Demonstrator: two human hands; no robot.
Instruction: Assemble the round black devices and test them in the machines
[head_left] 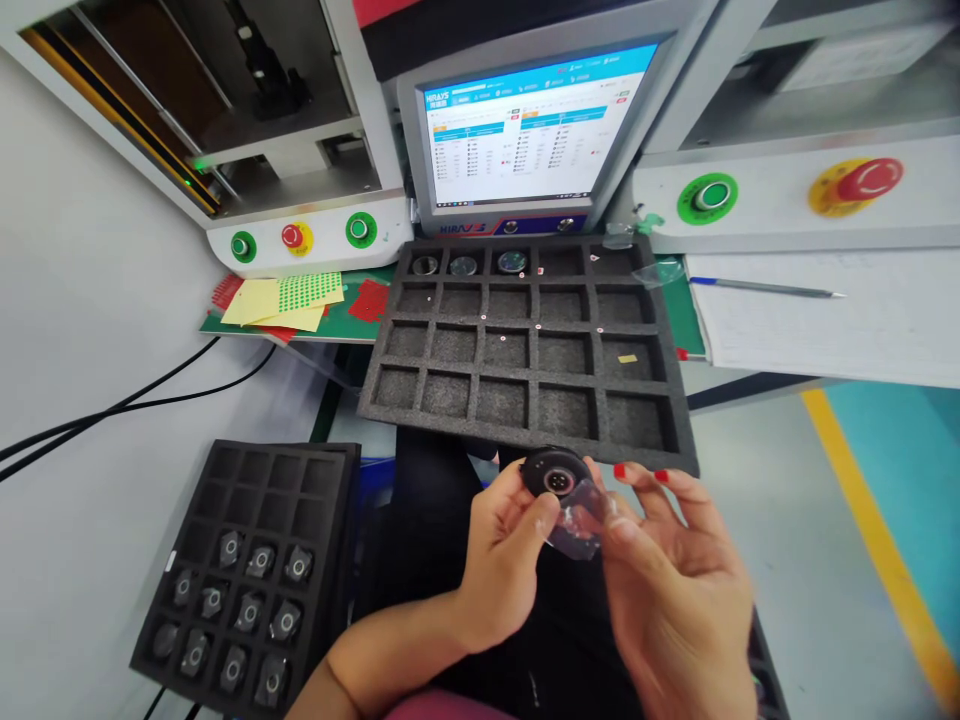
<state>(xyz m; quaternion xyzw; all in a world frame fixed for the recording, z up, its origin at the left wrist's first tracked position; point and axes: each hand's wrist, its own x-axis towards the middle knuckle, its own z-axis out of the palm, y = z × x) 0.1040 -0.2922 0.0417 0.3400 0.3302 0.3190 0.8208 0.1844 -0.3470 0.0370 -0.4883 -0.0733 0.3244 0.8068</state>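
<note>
Between the thumb and fingers of my left hand point(499, 560) is a round black watch body point(546, 468), its back with a ringed sensor and small metal contacts facing up. A clear plastic film point(576, 542) hangs over its lower edge. My right hand point(679, 590) pinches the film's right side between thumb and index finger, while its other fingers are spread. Both hands are just below the near edge of a dark foam tray point(529, 428), above my lap. A few round pieces point(463, 265) sit in that tray's back row.
At lower left, a second black tray point(289, 470) holds several film-wrapped watch bodies point(249, 612). Behind the foam tray stands a monitor point(525, 130), with machines bearing green and red buttons point(296, 237) on both sides. A pen point(765, 288) lies on papers point(840, 330); sticker sheets point(285, 300) lie left.
</note>
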